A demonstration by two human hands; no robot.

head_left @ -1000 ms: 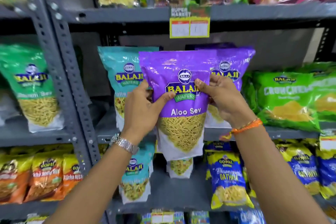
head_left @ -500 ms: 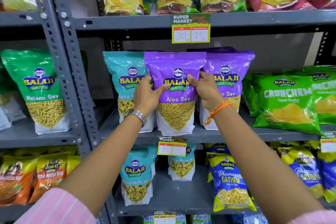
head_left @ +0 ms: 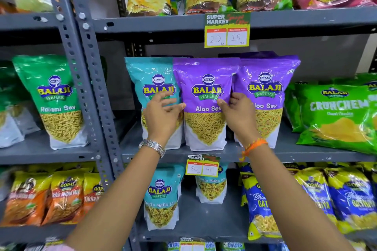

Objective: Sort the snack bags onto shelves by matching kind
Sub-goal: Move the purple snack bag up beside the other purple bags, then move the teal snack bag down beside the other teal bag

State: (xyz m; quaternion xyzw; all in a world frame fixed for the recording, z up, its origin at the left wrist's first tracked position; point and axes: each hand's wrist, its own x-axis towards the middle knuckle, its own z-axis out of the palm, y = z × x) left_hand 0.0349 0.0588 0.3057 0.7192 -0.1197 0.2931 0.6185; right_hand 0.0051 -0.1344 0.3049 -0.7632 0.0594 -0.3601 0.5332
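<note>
Head view — purple Aloo Sev bag upright on shelf; left hand, right hand grip open — fingers spread, holding nothing.

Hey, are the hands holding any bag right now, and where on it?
Nothing is gripped. Both hands, left and right, are open at the sides of the middle purple bag, which stands on the shelf.

A grey metal shelf is crossing mid-frame, carrying a teal Balaji pouch, two purple Aloo Sev pouches standing upright, and a green Crunchem bag lying at right.
</note>
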